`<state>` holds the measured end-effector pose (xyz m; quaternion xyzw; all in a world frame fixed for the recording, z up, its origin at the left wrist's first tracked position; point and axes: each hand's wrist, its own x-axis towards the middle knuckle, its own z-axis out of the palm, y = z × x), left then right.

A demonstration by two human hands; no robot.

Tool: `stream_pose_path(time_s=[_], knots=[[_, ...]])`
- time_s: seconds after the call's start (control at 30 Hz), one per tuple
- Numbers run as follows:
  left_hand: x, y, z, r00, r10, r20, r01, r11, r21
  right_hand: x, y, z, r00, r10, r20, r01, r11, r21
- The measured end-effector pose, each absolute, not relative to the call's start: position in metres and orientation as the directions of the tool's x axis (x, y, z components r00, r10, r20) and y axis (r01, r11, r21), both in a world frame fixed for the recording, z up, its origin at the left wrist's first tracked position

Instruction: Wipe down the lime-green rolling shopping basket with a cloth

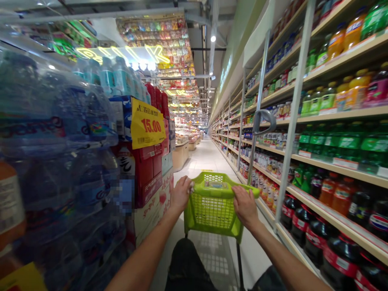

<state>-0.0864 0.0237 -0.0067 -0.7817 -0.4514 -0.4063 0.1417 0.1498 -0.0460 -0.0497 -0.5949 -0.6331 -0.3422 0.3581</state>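
A lime-green plastic shopping cart stands in front of me, with a latticed basket and a handle bar across its near side. At the left end of the bar, my left hand is closed on the handle. Something small and whitish shows at its fingertips, too small to name. My right hand is closed over the bar near its right end, fingers pointing forward. Little of the basket's inside shows, and I see nothing lying in it. My legs are just behind the cart.
Shelves of bottled drinks line the right side, with a grey door-like handle jutting out. Wrapped water bottles and stacked drink cartons crowd the left, with a yellow price sign. A pale tiled aisle runs ahead past display bins.
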Motion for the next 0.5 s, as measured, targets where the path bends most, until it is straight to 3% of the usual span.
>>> stream_pose_path(time_s=[0.23,0.43,0.5], knots=[[-0.038,0.007,-0.003,0.495,0.463,0.735,0.676,-0.737,0.010,0.138,-0.050,-0.045,-0.060,0.577,0.815,0.998,0.051,0.037],[-0.089,0.029,0.000,0.235,0.637,0.734,0.850,-0.501,0.164,0.142,-0.051,-0.047,-0.019,0.569,0.822,1.000,0.021,0.008],[-0.078,0.024,-0.001,0.279,0.625,0.729,0.828,-0.541,0.148,0.134,-0.049,-0.047,-0.007,0.565,0.825,1.000,0.022,-0.007]])
